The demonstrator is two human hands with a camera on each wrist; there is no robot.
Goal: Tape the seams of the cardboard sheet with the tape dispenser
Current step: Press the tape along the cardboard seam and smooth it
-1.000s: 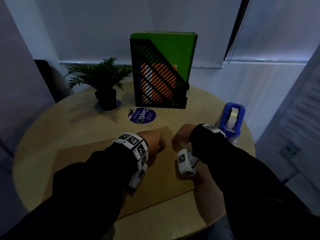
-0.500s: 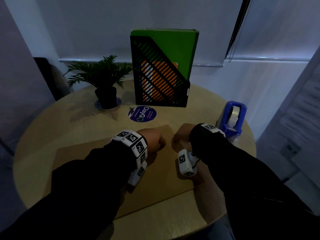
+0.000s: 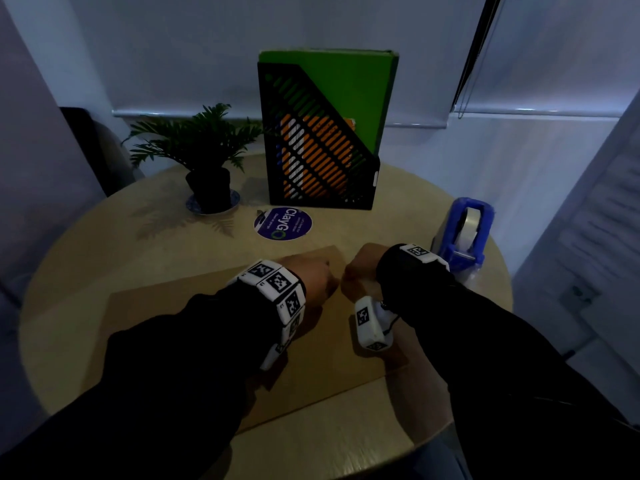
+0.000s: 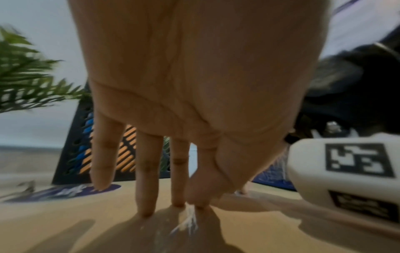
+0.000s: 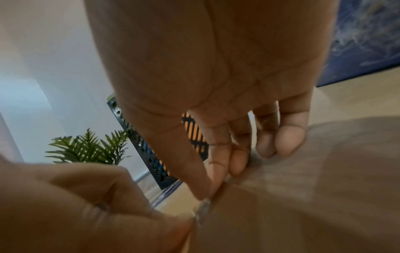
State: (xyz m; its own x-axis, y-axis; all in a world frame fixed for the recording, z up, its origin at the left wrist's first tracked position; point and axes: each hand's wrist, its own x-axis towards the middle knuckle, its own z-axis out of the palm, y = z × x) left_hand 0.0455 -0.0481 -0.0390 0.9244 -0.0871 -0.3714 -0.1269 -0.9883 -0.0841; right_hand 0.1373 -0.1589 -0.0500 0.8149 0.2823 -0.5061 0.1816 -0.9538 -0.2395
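Head view: a flat brown cardboard sheet lies on the round pale wooden table, reaching from about 9 o'clock across the middle to 4 o'clock. Both hands sit on the sheet's far right corner, almost touching each other. The blue plastic tape dispenser with a clear tape roll stands at about 2 o'clock, near the table's right rim, just beyond the right wrist and apart from both hands.

In the left wrist view, the left hand points down with its fingers long and fairly straight, two tips touching the cardboard; thumb and forefinger meet on a thin whitish strip of clear tape stuck to the sheet. In the right wrist view, the right hand pinches the same crinkled strip between thumb and forefinger, while its other fingers curl loosely above the sheet. How firmly either hand grips cannot be judged.

At 12 o'clock stands a black slotted magazine file holding green and orange folders. At 11 o'clock is a small green potted plant on a saucer. Between them and the sheet lies a round purple sticker.
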